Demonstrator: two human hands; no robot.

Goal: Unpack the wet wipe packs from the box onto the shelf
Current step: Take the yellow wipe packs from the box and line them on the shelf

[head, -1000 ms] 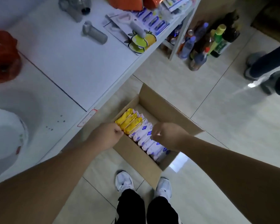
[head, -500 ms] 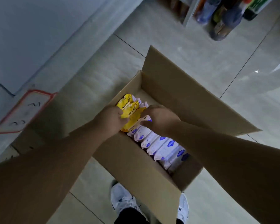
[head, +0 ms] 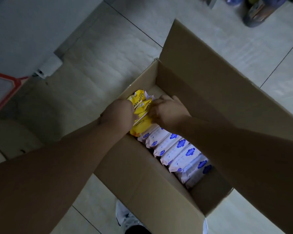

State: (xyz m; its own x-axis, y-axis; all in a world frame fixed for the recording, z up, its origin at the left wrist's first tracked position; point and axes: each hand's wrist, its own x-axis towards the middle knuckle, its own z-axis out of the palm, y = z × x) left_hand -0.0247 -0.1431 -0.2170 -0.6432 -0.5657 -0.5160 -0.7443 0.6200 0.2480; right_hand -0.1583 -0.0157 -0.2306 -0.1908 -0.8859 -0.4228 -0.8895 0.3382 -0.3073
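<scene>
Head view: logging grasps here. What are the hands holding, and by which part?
Both grip the yellow wipe packs in the box: left hand round their left ends, right hand on their right ends.

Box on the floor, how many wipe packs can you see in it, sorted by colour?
yellow packs: 3
white packs with blue print: 6 in sight
Total: 9 in sight

Looks like a small shop. Left of my left hand (head: pixel 118 114): white shelf (head: pixel 15 31), red-bordered label (head: pixel 0 88) on its edge. Under it: carton (head: pixel 142 166) packed with identical wipe packs (head: pixel 176 149). Beyond my right hand (head: pixel 169 110): bottles (head: pixel 255 12) on tiled floor (head: pixel 125 39).
</scene>
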